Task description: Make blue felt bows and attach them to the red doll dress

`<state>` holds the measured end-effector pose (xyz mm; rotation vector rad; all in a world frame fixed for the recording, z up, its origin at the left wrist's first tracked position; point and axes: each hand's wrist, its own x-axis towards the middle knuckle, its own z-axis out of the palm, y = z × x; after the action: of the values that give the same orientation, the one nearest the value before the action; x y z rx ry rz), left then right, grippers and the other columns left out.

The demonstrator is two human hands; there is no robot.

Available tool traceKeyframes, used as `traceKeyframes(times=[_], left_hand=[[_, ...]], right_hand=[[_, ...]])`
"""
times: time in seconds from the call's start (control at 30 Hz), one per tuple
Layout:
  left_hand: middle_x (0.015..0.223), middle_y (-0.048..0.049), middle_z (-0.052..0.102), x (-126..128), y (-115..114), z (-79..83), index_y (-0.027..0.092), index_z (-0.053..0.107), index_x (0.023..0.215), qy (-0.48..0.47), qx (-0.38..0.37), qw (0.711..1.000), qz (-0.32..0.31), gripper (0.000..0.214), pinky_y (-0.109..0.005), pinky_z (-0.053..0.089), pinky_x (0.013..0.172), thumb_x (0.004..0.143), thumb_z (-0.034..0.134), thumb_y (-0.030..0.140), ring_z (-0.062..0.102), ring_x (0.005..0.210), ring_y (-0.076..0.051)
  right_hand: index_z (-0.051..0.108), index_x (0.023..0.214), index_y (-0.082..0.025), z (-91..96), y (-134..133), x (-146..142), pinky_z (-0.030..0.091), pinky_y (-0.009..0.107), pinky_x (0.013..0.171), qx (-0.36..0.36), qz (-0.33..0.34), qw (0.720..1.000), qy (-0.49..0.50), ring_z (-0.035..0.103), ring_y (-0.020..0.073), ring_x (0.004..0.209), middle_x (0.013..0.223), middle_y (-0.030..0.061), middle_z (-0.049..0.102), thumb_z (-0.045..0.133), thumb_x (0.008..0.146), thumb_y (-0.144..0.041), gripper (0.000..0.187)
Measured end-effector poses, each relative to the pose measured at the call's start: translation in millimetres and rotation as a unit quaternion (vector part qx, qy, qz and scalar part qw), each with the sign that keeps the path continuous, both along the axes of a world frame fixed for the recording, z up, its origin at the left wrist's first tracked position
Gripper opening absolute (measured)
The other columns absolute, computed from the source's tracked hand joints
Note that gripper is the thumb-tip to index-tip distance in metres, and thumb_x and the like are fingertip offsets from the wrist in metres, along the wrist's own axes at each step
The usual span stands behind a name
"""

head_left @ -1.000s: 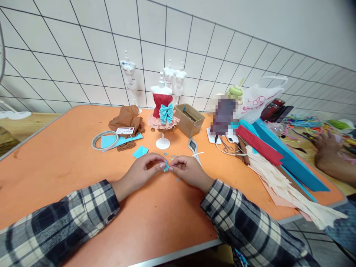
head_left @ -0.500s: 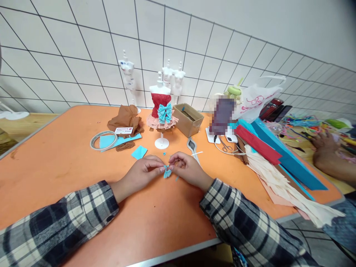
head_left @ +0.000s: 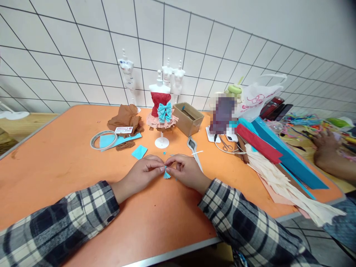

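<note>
Between my fingertips is a small gathered piece of light-blue crepe paper (head_left: pixel 167 175), its pleated end fanning downward. My left hand (head_left: pixel 144 172) pinches it from the left, and my right hand (head_left: pixel 185 172) pinches its top from the right. Beyond my hands stands a small white mannequin (head_left: pixel 160 89) in a red bodice and pink ruffled skirt, with a pleated blue bow (head_left: pixel 165 112) at its waist. Left of it, near my left fingers, lies a blue paper square (head_left: pixel 139 152). Grey-handled tweezers or pliers (head_left: pixel 194 150) lie just past my right hand.
A tape roll (head_left: pixel 91 141), brown crumpled paper (head_left: pixel 122 116) and a cardboard box (head_left: pixel 191 124) surround the mannequin. More white mannequins (head_left: pixel 128 74) stand by the wall. Scissors (head_left: pixel 227 147), a red paper roll (head_left: pixel 258 142) and cream paper strips (head_left: pixel 272 174) lie rightward. Another person's hand (head_left: pixel 325 142) rests far right.
My right fingers have moved left to meet my left fingertips at the top of the blue paper. The paper's middle is now pinched narrower, and its lower end fans out.
</note>
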<state>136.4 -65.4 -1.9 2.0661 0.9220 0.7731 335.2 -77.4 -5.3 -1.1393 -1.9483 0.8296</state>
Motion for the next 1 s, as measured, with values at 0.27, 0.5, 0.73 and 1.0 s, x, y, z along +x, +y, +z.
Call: traceKeyframes(times=[0.27, 0.5, 0.73, 1.0], left_hand=[[0.087, -0.0061, 0.07, 1.0, 1.2, -2.2, 0.018, 0.075, 0.083, -0.024, -0.03, 0.999, 0.022, 0.027, -0.03, 0.048, 0.079, 0.089, 0.055, 0.035, 0.065, 0.084, -0.019], [0.087, -0.006, 0.07, 0.9, -0.1, -2.8, 0.018, 0.075, 0.085, -0.022, -0.053, 0.998, 0.005, 0.028, -0.03, 0.049, 0.078, 0.09, 0.054, 0.037, 0.065, 0.084, -0.019], [0.086, -0.0053, 0.071, 0.2, 1.6, -0.6, 0.019, 0.075, 0.079, -0.01, -0.015, 0.999, 0.031, 0.028, -0.029, 0.049, 0.08, 0.09, 0.054, 0.034, 0.065, 0.082, -0.018], [0.081, -0.0039, 0.07, 1.3, 3.0, -1.1, 0.018, 0.07, 0.078, 0.001, 0.022, 0.995, 0.102, 0.027, -0.029, 0.049, 0.074, 0.088, 0.054, 0.037, 0.064, 0.077, -0.018]], right_hand=[[0.065, 0.084, -0.02, -2.2, 0.4, 0.3, 0.034, 0.022, 0.054, -0.006, -0.031, 1.0, -0.004, 0.044, 0.0081, 0.053, 0.064, -0.0053, 0.052, 0.065, 0.08, -0.022, 0.005], [0.07, 0.085, -0.022, -0.9, 1.7, 1.0, 0.034, 0.022, 0.058, 0.045, -0.007, 0.998, -0.038, 0.047, 0.0096, 0.06, 0.068, -0.0039, 0.055, 0.069, 0.081, -0.022, 0.004], [0.066, 0.082, -0.02, -0.5, 1.6, 0.3, 0.036, 0.022, 0.059, 0.019, -0.037, 0.998, -0.042, 0.048, 0.0095, 0.06, 0.071, -0.0032, 0.058, 0.067, 0.082, -0.022, 0.003], [0.059, 0.083, -0.019, -5.2, 3.6, -1.3, 0.038, 0.021, 0.053, -0.096, -0.026, 0.995, 0.029, 0.047, 0.0084, 0.055, 0.069, -0.0043, 0.055, 0.061, 0.083, -0.026, 0.007]])
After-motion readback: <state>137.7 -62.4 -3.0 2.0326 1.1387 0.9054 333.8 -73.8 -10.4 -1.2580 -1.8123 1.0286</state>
